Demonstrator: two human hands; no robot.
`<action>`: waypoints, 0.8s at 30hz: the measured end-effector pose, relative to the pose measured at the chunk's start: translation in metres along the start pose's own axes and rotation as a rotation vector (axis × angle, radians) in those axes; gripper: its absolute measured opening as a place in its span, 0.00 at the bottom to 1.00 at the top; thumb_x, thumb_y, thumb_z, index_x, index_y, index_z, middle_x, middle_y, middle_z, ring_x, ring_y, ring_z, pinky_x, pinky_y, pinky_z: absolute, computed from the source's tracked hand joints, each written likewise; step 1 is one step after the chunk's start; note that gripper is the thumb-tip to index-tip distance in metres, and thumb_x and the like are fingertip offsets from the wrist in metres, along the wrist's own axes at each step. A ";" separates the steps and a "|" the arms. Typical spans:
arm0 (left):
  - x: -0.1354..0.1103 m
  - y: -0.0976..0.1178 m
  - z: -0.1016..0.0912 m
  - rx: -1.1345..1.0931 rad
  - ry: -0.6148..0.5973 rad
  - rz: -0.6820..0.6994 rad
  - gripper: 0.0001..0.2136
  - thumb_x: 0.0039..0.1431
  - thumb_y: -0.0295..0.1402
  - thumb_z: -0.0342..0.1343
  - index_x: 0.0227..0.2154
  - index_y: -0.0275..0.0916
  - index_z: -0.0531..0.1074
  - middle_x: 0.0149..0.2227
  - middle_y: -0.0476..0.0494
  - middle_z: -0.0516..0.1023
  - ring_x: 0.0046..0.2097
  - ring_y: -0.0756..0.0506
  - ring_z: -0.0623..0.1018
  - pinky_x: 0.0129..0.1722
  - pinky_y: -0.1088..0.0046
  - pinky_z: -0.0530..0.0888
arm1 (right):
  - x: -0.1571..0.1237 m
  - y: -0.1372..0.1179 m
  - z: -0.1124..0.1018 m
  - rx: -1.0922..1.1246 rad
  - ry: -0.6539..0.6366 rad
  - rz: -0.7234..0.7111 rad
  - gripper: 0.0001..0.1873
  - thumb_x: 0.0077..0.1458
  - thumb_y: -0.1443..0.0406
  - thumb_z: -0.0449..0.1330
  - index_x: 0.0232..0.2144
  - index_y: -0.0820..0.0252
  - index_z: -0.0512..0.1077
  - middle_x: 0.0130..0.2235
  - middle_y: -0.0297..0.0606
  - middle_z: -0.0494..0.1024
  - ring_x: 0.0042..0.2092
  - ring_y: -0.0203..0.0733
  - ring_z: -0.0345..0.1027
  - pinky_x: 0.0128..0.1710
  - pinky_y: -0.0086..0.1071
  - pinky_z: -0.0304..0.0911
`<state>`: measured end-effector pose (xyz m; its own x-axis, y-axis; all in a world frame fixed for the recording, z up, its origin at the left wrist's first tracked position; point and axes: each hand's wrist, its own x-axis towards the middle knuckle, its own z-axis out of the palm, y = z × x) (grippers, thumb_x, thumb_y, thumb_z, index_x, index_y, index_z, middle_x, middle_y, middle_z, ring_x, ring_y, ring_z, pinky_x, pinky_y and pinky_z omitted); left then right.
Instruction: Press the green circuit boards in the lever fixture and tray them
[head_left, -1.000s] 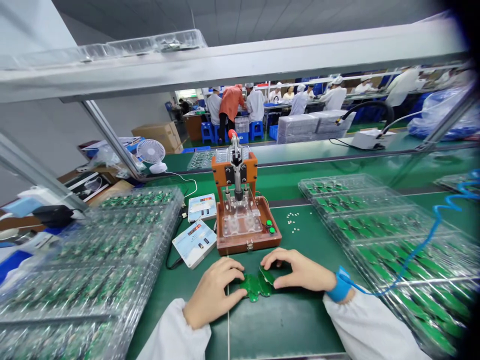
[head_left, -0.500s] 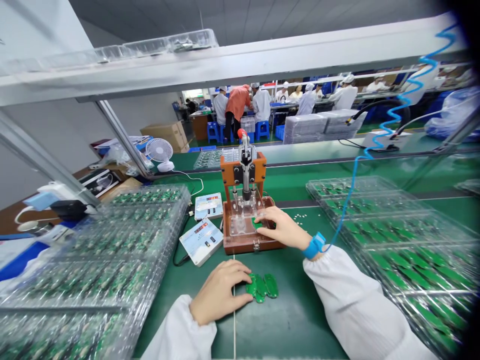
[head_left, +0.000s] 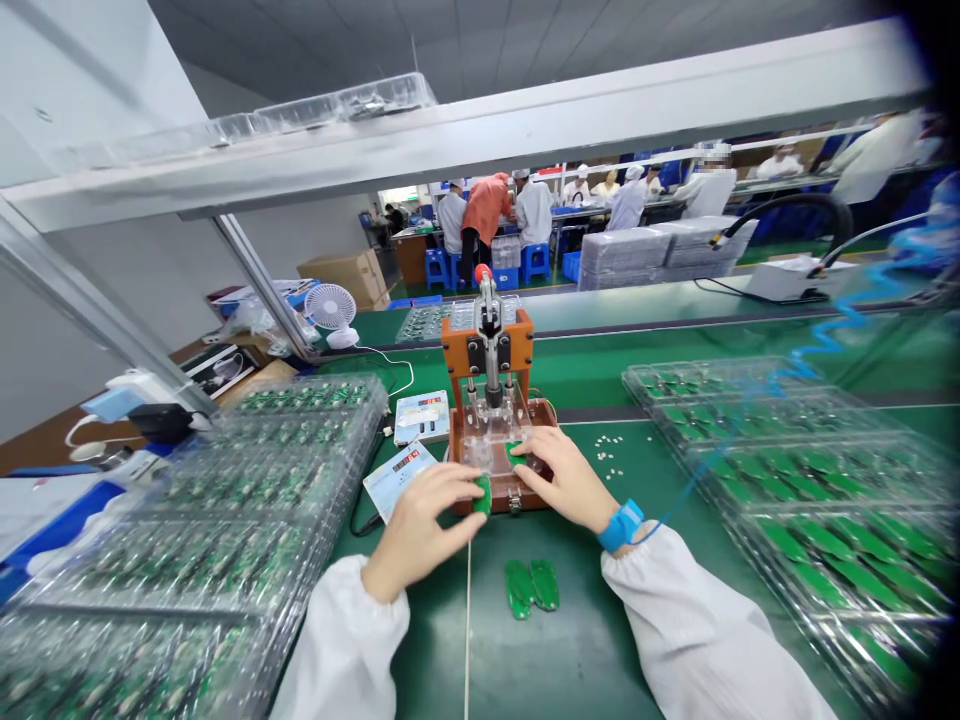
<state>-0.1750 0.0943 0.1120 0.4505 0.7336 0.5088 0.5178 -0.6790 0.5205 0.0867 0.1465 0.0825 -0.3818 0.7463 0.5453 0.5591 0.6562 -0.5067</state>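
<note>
A small green circuit board (head_left: 484, 496) is pinched between the fingers and thumb of my left hand (head_left: 420, 525), just in front of the test fixture's left side. My right hand (head_left: 566, 475) reaches onto the fixture's base, its fingers closed about another green circuit board (head_left: 514, 454) lying on the clear plate. The fixture (head_left: 490, 350) has an orange frame, a brown base and a toggle clamp with a red-tipped lever standing up. Two more green boards (head_left: 532, 588) lie side by side on the green mat below my hands. A blue wrist strap (head_left: 621, 526) circles my right wrist.
Clear trays of boards stand at left (head_left: 180, 540) and right (head_left: 817, 520). Two display boxes (head_left: 397, 478) sit left of the fixture, a white fan (head_left: 331, 310) behind them. Small white bits (head_left: 609, 445) lie to the right. A coiled blue cord (head_left: 832, 335) hangs there. Co-workers sit beyond.
My left hand has risen from the boards on the mat to the fixture's front, carrying one board. My right hand stays at the fixture. The view has shifted slightly.
</note>
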 end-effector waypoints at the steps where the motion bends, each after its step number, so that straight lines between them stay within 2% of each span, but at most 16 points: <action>1: 0.010 -0.006 -0.003 0.049 0.015 -0.002 0.06 0.64 0.31 0.63 0.43 0.43 0.79 0.53 0.42 0.80 0.55 0.38 0.77 0.57 0.53 0.74 | 0.000 0.000 0.000 -0.002 0.002 -0.004 0.07 0.66 0.63 0.60 0.44 0.57 0.75 0.50 0.46 0.79 0.56 0.53 0.69 0.58 0.52 0.66; 5: 0.045 -0.026 -0.005 0.157 -0.008 0.013 0.06 0.61 0.30 0.65 0.41 0.42 0.80 0.50 0.42 0.81 0.53 0.37 0.78 0.56 0.53 0.75 | -0.001 -0.001 0.000 -0.009 0.010 -0.022 0.07 0.66 0.63 0.59 0.44 0.56 0.75 0.51 0.45 0.79 0.57 0.53 0.69 0.58 0.52 0.66; 8: 0.055 -0.032 0.000 0.162 -0.055 0.009 0.06 0.59 0.30 0.65 0.40 0.42 0.80 0.49 0.42 0.82 0.53 0.38 0.79 0.56 0.55 0.75 | -0.001 -0.001 0.000 -0.011 0.015 -0.029 0.06 0.66 0.64 0.59 0.44 0.56 0.75 0.52 0.45 0.79 0.57 0.53 0.69 0.60 0.53 0.66; 24: 0.046 -0.042 0.019 0.056 0.038 -0.011 0.04 0.62 0.31 0.61 0.39 0.41 0.78 0.51 0.40 0.80 0.59 0.35 0.74 0.61 0.48 0.70 | -0.001 -0.002 0.002 -0.025 0.006 -0.026 0.07 0.66 0.64 0.58 0.44 0.56 0.74 0.53 0.45 0.79 0.58 0.53 0.68 0.60 0.54 0.66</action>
<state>-0.1622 0.1567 0.1001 0.4173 0.7385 0.5296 0.5626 -0.6676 0.4877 0.0846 0.1449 0.0818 -0.3919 0.7283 0.5622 0.5676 0.6723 -0.4753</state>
